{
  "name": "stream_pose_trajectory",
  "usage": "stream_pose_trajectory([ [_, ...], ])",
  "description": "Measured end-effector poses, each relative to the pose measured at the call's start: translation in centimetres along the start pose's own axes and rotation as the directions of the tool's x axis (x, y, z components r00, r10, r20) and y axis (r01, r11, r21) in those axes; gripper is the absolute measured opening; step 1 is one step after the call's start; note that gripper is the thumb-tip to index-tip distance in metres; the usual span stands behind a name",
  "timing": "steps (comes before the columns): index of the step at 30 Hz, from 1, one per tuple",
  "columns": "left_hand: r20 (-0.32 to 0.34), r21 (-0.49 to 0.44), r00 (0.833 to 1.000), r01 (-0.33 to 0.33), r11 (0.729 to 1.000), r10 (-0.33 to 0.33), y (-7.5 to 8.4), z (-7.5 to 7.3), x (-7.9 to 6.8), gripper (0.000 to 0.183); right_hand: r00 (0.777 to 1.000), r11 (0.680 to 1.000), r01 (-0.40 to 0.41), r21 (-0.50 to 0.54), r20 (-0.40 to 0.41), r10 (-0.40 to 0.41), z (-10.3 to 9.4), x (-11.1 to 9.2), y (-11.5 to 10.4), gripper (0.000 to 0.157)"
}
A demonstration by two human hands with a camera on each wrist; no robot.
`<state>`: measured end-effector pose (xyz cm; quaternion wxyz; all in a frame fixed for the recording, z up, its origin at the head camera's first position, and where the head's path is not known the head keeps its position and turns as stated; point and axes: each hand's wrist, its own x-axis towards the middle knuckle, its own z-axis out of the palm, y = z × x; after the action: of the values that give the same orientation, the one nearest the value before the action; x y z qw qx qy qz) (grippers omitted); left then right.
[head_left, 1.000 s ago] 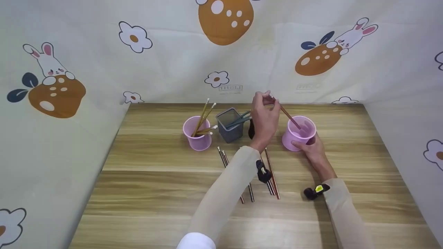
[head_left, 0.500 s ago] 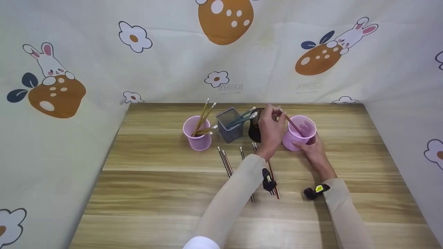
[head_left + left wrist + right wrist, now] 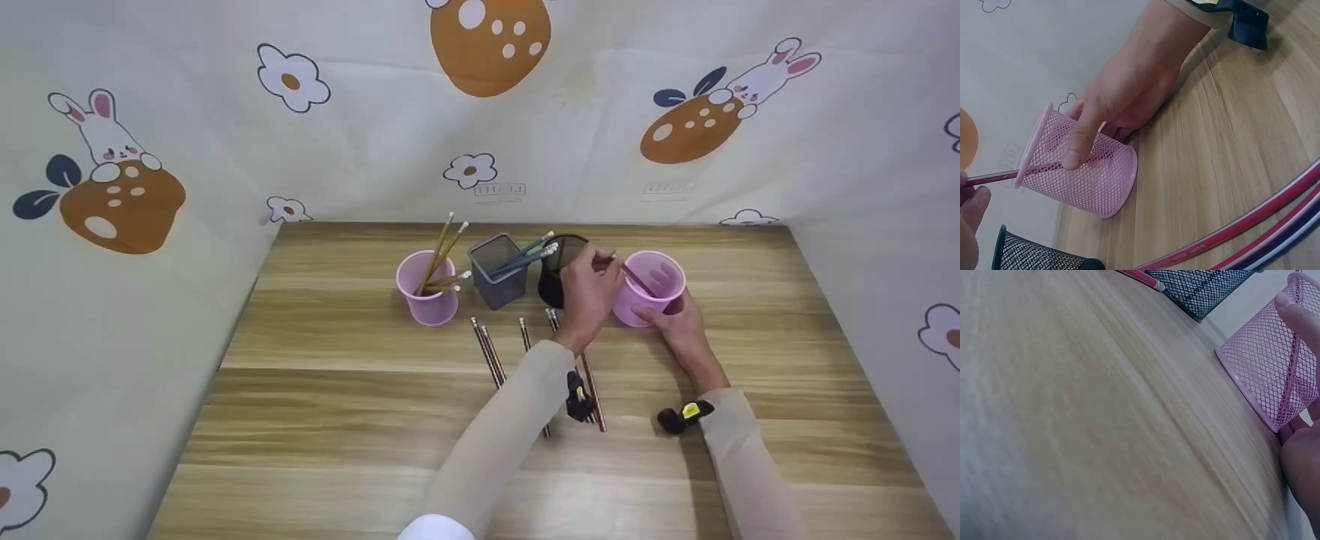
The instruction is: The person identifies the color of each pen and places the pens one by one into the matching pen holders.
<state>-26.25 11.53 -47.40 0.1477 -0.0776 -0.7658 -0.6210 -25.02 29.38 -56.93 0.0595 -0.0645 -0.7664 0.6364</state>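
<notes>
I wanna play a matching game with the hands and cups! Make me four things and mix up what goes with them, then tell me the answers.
Things:
1. Left hand
2. Square mesh cup
3. Right hand
4. Pink cup on the left

Matches:
A. Holds mustard-yellow pencils
B. Pinches a reddish pencil
C. Holds blue-green pencils
D. Grips the pink cup on the right

Right pairs: 1-B, 2-C, 3-D, 4-A

From the head view I note a wood-grain worktop (image 3: 315, 427), bounded at back and both sides by pale, faintly creased sheeting (image 3: 375, 142) printed with rabbits (image 3: 109, 140), brown spotted fruit (image 3: 150, 214) and outlined flowers (image 3: 292, 79); soft sheen on the worktop's nearer half
</notes>
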Motion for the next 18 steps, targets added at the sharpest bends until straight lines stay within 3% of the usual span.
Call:
stream_pose_trajectory([
  [11, 0.018, -0.042, 0.999, 0.040, 0.998, -0.039, 0.1, -0.4, -0.7, 0.028, 0.999, 0.998, -0.031, 0.053, 0.021, 0.030, -0.3, 0.1, 0.3, 0.092],
  [18, -0.022, -0.001, 1.000, -0.004, 1.000, 0.004, -0.1, -0.8, -1.1, 0.034, 0.999, 0.999, -0.026, 0.046, 0.022, 0.025, -0.2, 0.1, 0.1, 0.091],
])
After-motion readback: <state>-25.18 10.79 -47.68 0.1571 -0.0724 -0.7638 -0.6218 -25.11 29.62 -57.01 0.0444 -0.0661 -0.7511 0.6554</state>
